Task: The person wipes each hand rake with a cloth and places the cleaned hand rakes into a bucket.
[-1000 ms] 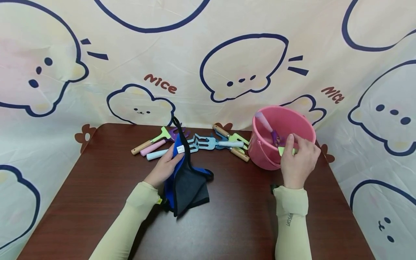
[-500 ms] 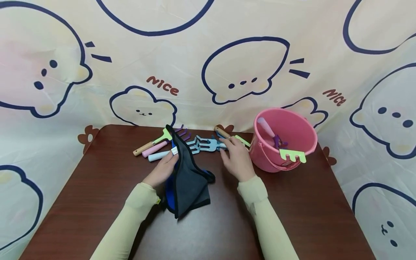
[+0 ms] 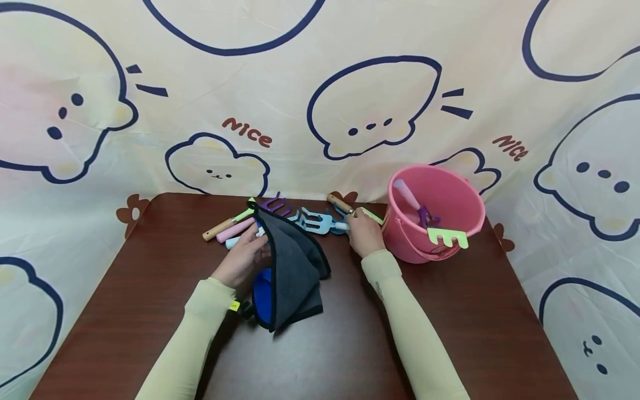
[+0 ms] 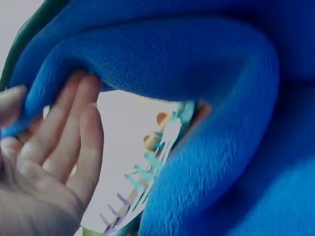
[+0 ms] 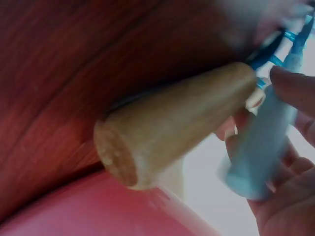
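My left hand [image 3: 243, 258] pinches the edge of a grey cloth [image 3: 295, 272] with a fleecy blue side [image 4: 211, 59] and black trim, which hangs in folds over the table. My right hand [image 3: 366, 232] is among the garden tools, beside the bucket. In the right wrist view its thumb and fingers are round the pale blue handle [image 5: 258, 147] of a small hand rake. Its blue tines [image 3: 315, 222] point left in the head view. A wooden tool handle [image 5: 172, 123] lies right next to that hand.
A pink bucket [image 3: 410, 244] stands at the back right, with a purple hand rake [image 3: 407, 194] inside and a green rake head [image 3: 447, 238] over its rim. Several more tools lie at the back, including a wooden handle [image 3: 220, 228] and a pink handle [image 3: 235, 229]. A printed curtain rises behind.
My right hand has let go of the green rake at the bucket and moved left to the blue rake. The cloth's top has sagged and swung rightward in my left hand.
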`<state>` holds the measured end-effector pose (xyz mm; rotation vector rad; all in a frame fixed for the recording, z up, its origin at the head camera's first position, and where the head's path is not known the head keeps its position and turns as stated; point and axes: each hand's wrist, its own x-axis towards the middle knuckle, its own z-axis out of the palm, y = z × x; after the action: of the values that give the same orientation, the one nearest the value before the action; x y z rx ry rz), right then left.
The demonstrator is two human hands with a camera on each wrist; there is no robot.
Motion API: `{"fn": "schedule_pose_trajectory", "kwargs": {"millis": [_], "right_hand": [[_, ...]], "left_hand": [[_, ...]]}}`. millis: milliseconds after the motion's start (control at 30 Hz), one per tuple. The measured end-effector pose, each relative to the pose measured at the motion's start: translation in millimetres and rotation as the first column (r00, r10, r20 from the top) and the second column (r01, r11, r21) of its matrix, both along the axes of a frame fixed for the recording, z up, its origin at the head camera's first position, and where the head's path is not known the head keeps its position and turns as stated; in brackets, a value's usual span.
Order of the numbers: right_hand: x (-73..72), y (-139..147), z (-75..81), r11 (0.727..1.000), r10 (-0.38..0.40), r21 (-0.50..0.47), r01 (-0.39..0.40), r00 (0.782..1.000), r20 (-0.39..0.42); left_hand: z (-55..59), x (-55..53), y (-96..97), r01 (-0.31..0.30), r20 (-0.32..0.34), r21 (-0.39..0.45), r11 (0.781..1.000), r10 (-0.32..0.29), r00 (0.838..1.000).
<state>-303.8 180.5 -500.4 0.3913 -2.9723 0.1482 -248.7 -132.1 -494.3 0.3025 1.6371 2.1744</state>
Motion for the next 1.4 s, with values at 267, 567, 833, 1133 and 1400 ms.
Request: {"fn": "schedule_pose_trajectory", "kwargs": {"millis": [267,567,833,1133,1400], "right_hand": [[28.8,4,15.4,0.99,0.003,-0.144,-0.01,0.999,-0.047],[78.8,-5,19.4,0.854,0.005,-0.516,-0.066,0.993,-0.117],[94.1,-26,18.1,0.698,0.083,-0.684,-0.212,0.973,-0.218],[98.3,-47,13.2,0.496,0.246,-0.86,-0.117,0.969,0.009],[96.7,-41,11.6,0.279,0.24,-0.96,0.001,0.968,0.071]], "left_hand": [[1.4,4.3,2.3,0.081,-0.058,0.413,0.907,-0.063,0.996],[-0.8,4.7,10.2,0.111,-0.124,0.558,0.823,-0.05,0.991],[-3.3,7.8,22.9,0.202,-0.173,0.561,0.803,-0.125,0.977],[-7.2,25.5,47.1,0.232,-0.125,0.283,0.931,-0.204,0.971],[-7.9,29.2,50.8,0.287,-0.085,0.317,0.904,-0.275,0.958]]}}
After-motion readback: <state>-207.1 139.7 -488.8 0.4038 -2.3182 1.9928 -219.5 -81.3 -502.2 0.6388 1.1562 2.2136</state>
